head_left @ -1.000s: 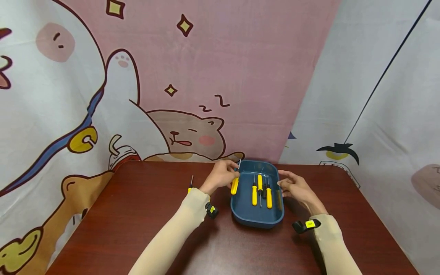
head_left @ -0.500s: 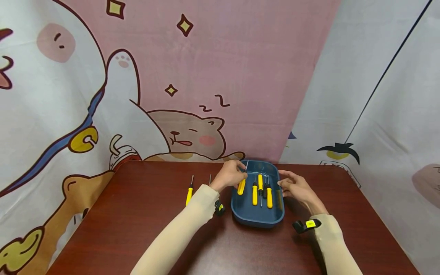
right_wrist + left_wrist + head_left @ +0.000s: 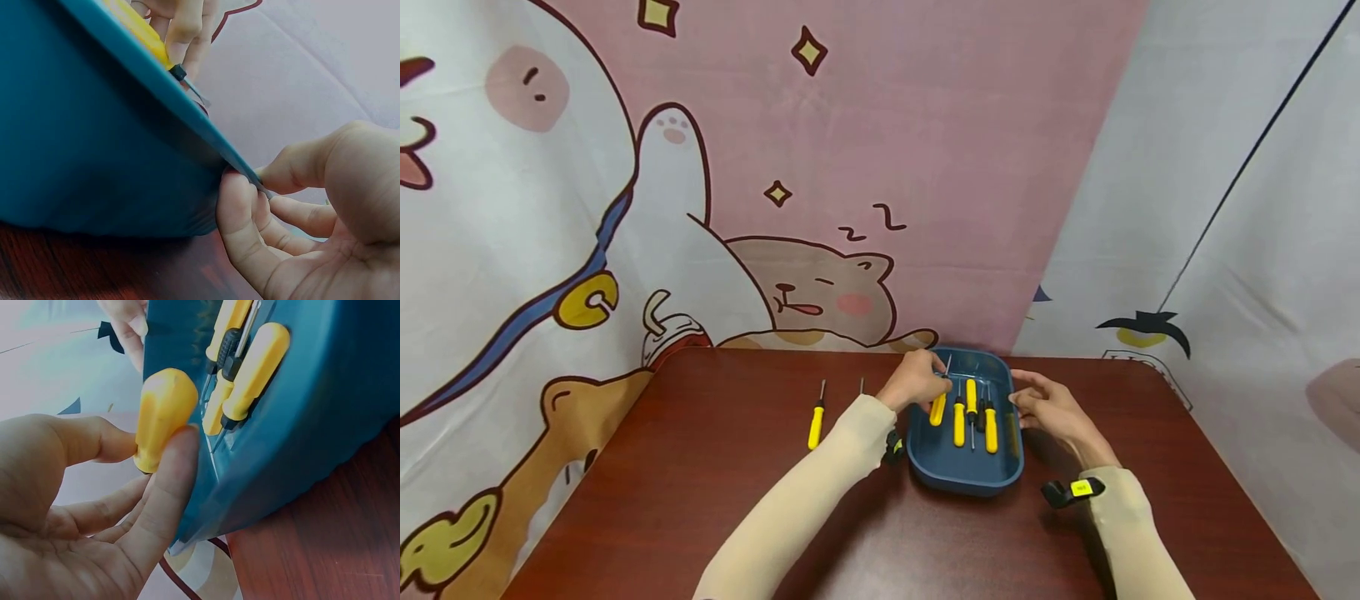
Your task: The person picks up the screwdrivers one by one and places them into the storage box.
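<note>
My left hand point(image 3: 916, 379) pinches a yellow-handled screwdriver point(image 3: 937, 410) between thumb and fingers, over the left part of a blue tray point(image 3: 966, 487). Its handle point(image 3: 164, 409) points toward the camera in the left wrist view; the right wrist view shows its metal tip point(image 3: 201, 97). At the tray's right side my right hand point(image 3: 1056, 417) grips the rim, thumb on one face and fingers on the other point(image 3: 234, 200). Several screwdrivers point(image 3: 991, 429) lie side by side in the tray, some with handles facing the opposite way.
Left of the tray, a yellow-and-black screwdriver point(image 3: 816, 425) lies on the dark red-brown table point(image 3: 715, 492). Another metal shaft point(image 3: 862, 386) shows beyond my left sleeve, its handle hidden. A cartoon-printed cloth point(image 3: 970, 167) hangs behind the table.
My left hand has carried its screwdriver rightward from the tray's left rim to over its inside. The screwdriver on the table has come out from behind my sleeve. My right hand keeps its grip.
</note>
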### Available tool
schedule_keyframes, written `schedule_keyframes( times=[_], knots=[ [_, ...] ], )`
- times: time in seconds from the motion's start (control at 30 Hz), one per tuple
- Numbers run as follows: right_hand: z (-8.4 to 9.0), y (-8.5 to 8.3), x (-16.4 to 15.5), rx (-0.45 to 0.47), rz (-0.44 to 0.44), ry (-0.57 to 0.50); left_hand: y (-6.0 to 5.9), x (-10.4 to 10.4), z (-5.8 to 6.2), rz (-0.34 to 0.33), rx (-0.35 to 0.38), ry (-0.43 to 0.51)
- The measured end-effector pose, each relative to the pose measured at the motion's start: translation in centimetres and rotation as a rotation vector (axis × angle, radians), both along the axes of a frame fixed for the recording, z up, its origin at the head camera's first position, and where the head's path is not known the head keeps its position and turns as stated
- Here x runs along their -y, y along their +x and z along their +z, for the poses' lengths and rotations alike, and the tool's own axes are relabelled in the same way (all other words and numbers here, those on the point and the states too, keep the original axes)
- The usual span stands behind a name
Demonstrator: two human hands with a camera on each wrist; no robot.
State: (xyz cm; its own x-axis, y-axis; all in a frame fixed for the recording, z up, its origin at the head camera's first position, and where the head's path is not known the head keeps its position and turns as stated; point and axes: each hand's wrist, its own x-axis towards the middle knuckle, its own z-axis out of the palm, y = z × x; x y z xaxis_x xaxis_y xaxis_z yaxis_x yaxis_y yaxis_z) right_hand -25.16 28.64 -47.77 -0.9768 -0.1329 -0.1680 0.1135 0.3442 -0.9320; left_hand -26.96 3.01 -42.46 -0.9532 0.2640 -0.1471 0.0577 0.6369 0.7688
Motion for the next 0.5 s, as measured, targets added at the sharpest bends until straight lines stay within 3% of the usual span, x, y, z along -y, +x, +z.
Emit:
schedule_keyframes(
  times=[0.5],
  knots=[
    [-0.3,-0.2,-0.4,-0.014,0.017,0.000,-1.5,-1.5,-0.7,0.017,0.061,-0.131]
  ],
)
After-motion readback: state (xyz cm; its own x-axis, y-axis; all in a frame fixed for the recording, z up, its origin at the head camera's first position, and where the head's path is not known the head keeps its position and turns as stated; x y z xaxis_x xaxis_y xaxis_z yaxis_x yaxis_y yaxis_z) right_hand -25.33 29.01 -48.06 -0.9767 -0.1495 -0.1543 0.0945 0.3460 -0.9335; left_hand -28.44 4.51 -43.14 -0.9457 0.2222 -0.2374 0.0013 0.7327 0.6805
